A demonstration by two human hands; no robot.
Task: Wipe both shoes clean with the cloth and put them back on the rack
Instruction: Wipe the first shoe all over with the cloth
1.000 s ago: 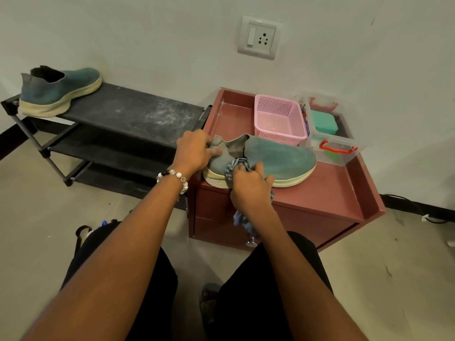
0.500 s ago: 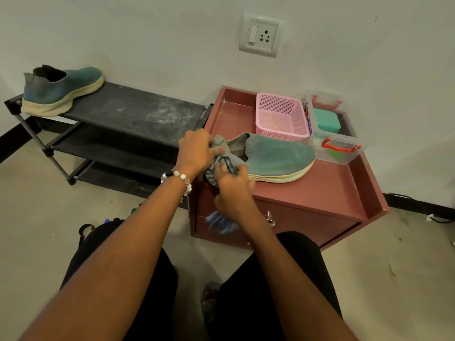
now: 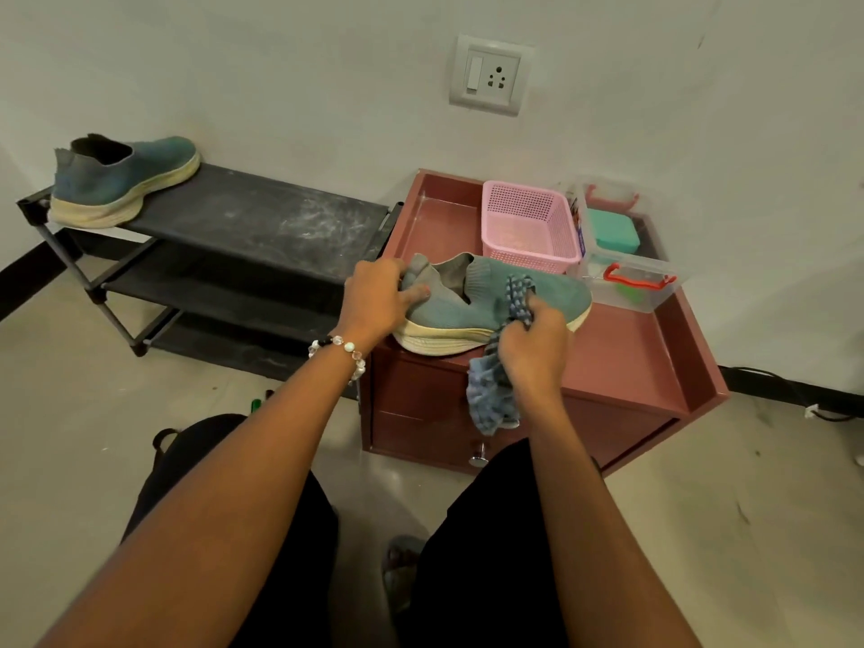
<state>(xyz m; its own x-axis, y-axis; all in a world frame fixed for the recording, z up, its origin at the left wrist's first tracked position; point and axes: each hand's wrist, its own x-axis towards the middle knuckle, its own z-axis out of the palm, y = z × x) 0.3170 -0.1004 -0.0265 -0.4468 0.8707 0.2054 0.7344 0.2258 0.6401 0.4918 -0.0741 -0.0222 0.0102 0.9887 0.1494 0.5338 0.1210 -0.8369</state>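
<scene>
Teal knit fabric over a cream foam sole: that is the slip-on shoe (image 3: 486, 304) lying on its sole on the front left part of the reddish-brown wooden cabinet top (image 3: 622, 357), toe toward 3 o'clock, heel toward 9. The left hand (image 3: 381, 297), with a bead bracelet (image 3: 343, 350) on its wrist, grips the heel collar, fingers curled over the back edge and thumb against the side. The right hand (image 3: 533, 346) is closed round a blue-and-white checked cloth (image 3: 495, 390); the upper end of the cloth lies against the shoe's side near the instep, and the rest hangs down in front of the cabinet's drawer face.

At 12 o'clock from the shoe, just behind it, stands a pink perforated plastic basket (image 3: 530, 226). At 2 o'clock sits a clear plastic box with red handles (image 3: 626, 268), a mint-green object inside it.

Toward 10 o'clock, well apart, the matching second teal shoe (image 3: 121, 180) rests on the left end of the top tier of a black metal-framed shoe rack (image 3: 243, 217), its dusty top shelf marked with pale smears. A white wall socket (image 3: 488, 74) is mounted at 12 o'clock above the cabinet.
</scene>
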